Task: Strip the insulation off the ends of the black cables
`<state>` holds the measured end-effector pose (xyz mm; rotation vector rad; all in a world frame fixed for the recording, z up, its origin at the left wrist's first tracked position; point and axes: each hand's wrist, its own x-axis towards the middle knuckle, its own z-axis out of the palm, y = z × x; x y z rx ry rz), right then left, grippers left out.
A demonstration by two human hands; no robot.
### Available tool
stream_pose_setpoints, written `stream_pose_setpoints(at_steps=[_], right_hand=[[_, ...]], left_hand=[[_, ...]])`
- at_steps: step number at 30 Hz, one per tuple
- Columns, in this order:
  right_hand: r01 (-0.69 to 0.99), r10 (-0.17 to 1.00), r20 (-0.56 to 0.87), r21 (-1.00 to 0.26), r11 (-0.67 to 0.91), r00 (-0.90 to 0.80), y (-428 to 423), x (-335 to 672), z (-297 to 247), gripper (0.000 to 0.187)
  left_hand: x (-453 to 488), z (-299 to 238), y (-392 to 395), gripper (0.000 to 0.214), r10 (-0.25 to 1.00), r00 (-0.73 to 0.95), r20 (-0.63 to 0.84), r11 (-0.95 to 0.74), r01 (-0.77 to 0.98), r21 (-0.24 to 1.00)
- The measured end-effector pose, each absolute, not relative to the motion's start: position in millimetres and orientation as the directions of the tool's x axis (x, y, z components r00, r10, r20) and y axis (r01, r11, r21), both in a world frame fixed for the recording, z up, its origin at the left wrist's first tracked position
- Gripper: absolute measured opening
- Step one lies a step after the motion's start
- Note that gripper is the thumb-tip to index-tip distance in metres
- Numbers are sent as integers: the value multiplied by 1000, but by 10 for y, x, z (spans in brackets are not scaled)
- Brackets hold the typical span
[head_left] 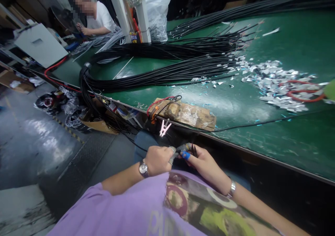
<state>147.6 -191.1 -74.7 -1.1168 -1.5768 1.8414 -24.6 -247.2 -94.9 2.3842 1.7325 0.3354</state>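
Note:
My left hand [158,159], with a watch at the wrist and grey tape on a finger, is closed around a thin black cable [137,146] that comes in from the left. Close against it, my right hand [202,161] is closed too, with blue tape on the thumb and grey wrapping on a finger. Two dark prongs of a small pointed tool [194,150] stick up between its fingers; its exact kind is unclear. Thumb and fingertips meet near the left fingertips, where the cable's end is hidden. Both hands are in front of my body, below the bench edge.
Black cable bundles [157,72] lie along the green bench [235,100]. Foil scraps [282,82] and red-handled scissors [306,94] are at right. A wooden block [193,114] and pink clip [164,128] sit at the edge. Another person [101,18] works behind.

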Motion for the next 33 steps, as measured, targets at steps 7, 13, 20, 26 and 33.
stream_pose_setpoints(at_steps=[7,13,20,26,33], right_hand=[[89,739,-360,-921,-379,-569,-1901,1483,-821,41],[-44,649,-469,-790,-612,-599,-1901,1453,-900,24],[-88,571,-523,-684,-724,-633,-1907,1431,-948,18],[105,706,-405,-897,-429,-581,-1855,1450,-854,24],[272,619,-481,-873,-406,-621,-1738,1464,-803,21]], left_hand=[[-220,-709,-2418,22,967,229,-112,-150,866,476],[-210,-585,-2398,28,937,176,-302,111,670,734],[-217,-634,-2401,29,908,132,-398,245,604,759],[-234,-666,-2392,21,966,158,-204,-53,894,444],[-231,-758,-2423,10,924,347,-160,-309,925,222]])
